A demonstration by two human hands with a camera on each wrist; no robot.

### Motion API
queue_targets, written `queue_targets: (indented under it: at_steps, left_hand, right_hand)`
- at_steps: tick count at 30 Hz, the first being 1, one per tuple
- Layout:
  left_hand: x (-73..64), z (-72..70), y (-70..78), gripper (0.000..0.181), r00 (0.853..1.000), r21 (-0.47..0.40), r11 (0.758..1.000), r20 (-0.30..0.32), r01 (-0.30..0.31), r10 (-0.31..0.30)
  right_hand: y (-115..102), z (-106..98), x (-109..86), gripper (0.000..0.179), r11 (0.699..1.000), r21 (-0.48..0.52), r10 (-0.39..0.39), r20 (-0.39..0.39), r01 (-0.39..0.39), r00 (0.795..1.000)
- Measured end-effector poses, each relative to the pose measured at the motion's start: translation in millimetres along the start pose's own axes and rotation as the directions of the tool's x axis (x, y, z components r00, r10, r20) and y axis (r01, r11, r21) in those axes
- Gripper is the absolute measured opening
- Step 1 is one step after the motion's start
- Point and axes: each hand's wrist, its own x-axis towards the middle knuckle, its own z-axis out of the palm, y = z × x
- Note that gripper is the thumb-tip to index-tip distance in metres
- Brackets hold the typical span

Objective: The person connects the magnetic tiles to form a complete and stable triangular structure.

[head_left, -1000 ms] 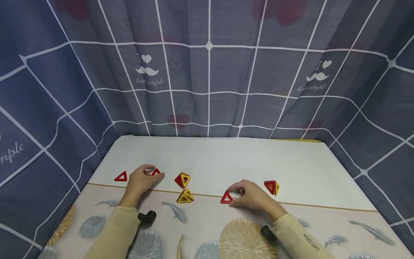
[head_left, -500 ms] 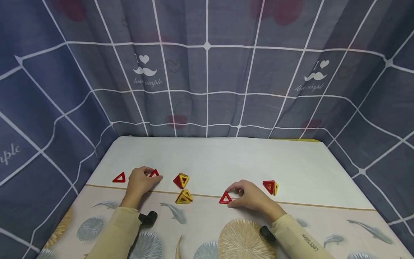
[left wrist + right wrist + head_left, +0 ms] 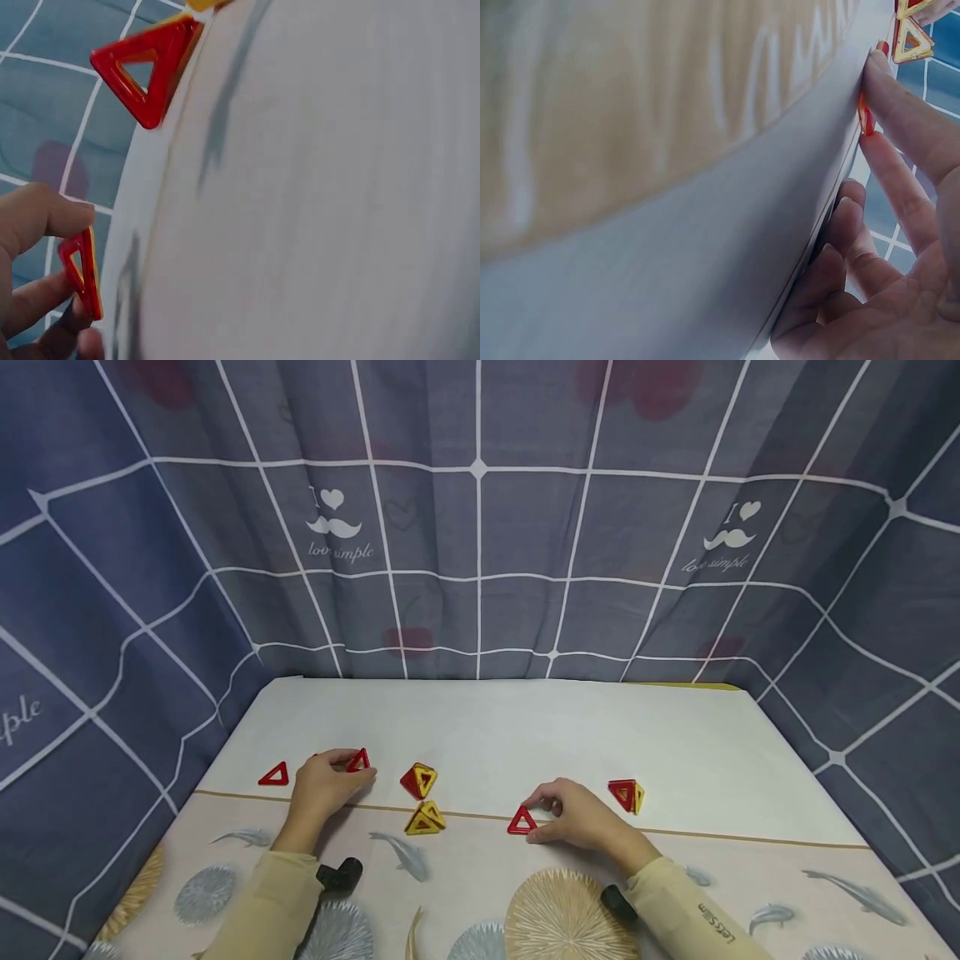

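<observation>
My left hand [image 3: 318, 789] pinches a red triangular magnetic tile [image 3: 360, 768] between thumb and fingers, standing it on edge. In the left wrist view the same tile [image 3: 93, 289] shows a yellow rim on its far side. My right hand [image 3: 581, 814] pinches another red triangular tile [image 3: 522, 832] near the brown seam; in the right wrist view only its thin edge [image 3: 866, 120] shows. Between the hands stand a red and yellow pyramid [image 3: 409, 782] and, just in front of it, a yellow pyramid-like piece [image 3: 422, 828].
A loose red triangle tile [image 3: 274, 782] lies left of my left hand. Right of my right hand stands another red and yellow pyramid [image 3: 621, 792]. A white sheet [image 3: 510, 718] covers the table's back; patterned cloth [image 3: 660, 927] lies in front. Curtains enclose the table.
The tile in my left hand has tipped more upright and risen slightly. My right hand keeps its hold with hardly any movement. The whole head view has shifted a little.
</observation>
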Motion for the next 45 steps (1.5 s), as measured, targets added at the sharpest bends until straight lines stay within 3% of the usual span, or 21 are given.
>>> queue_targets:
  at_steps: [6,12,15,18,23,27,30,35,45]
  left_hand:
    - [-6.8,0.8,20.8,0.056,0.997,-0.129,0.989,-0.02,-0.071,0.069]
    - [-22.6,2.6,56.1,0.057,0.983,-0.253,0.952,0.009,-0.175,0.183]
    - [-30.6,5.5,71.1,0.053,0.966,-0.344,0.913,0.053,-0.219,0.252]
    - [-38.7,12.0,83.1,0.049,0.94,-0.389,0.883,0.104,-0.264,0.326]
    - [-53.0,29.6,97.1,0.045,0.908,-0.378,0.877,0.173,-0.297,0.382]
    - [-61.5,48.6,101.2,0.044,0.885,-0.399,0.867,0.223,-0.299,0.408]
    - [-64.8,65.4,100.9,0.043,0.858,-0.408,0.862,0.277,-0.302,0.432]
    - [-67.2,92.0,96.2,0.042,0.821,-0.371,0.875,0.357,-0.312,0.445]
    - [-70.7,119.9,90.8,0.039,0.818,-0.298,0.899,0.393,-0.319,0.421]
  right_hand:
    - [-0.7,-1.9,-0.5,0.035,1.0,0.006,-0.017,0.0,0.017,1.0]
    - [-1.7,-1.7,-1.0,0.036,1.0,0.016,-0.021,0.005,0.021,1.0]
    - [-1.1,-1.2,-0.2,0.036,1.0,0.014,-0.023,0.007,0.023,1.0]
    - [0.2,-0.5,0.5,0.036,0.999,0.012,-0.031,0.008,0.031,0.999]
    - [1.5,0.9,1.4,0.035,0.999,0.004,-0.037,0.004,0.037,0.999]
    - [2.1,1.5,1.5,0.034,0.999,-0.006,-0.036,-0.004,0.036,0.999]
    - [2.3,1.4,1.8,0.033,0.999,-0.013,-0.034,-0.008,0.034,0.999]
    - [2.7,1.4,1.6,0.033,0.999,-0.018,-0.036,-0.007,0.036,0.999]
    - [0.8,1.0,0.3,0.031,1.0,-0.009,-0.015,-0.01,0.015,1.0]
